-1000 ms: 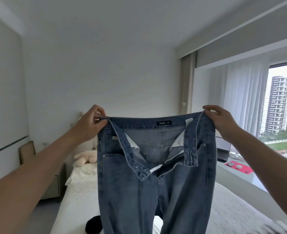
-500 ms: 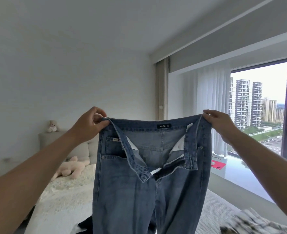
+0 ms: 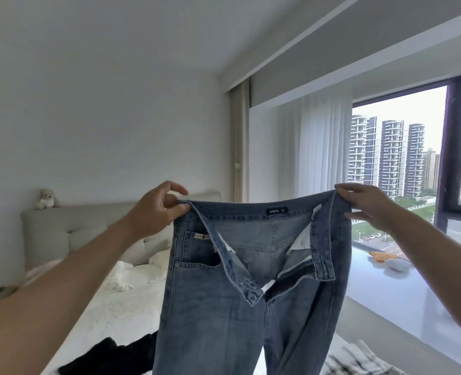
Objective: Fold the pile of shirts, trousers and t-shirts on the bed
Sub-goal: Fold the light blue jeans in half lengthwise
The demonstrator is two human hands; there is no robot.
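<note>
A pair of blue jeans (image 3: 224, 315) hangs in the air in front of me, fly open, waistband stretched flat. My left hand (image 3: 156, 209) pinches the left end of the waistband. My right hand (image 3: 370, 204) grips the right end. The legs drop out of view at the bottom. Below them on the white bed (image 3: 115, 307) lies a black garment (image 3: 110, 355), and a black-and-white checked shirt (image 3: 359, 361) shows at the bottom right.
A padded grey headboard (image 3: 69, 228) with a small teddy bear (image 3: 46, 197) on top stands at the back left. A white window ledge (image 3: 402, 299) with small items runs along the right under a large window (image 3: 402, 169) and curtain.
The view has swung to the right, bringing more window and the headboard into sight. Both hands keep the same hold on the waistband, spread slightly wider.
</note>
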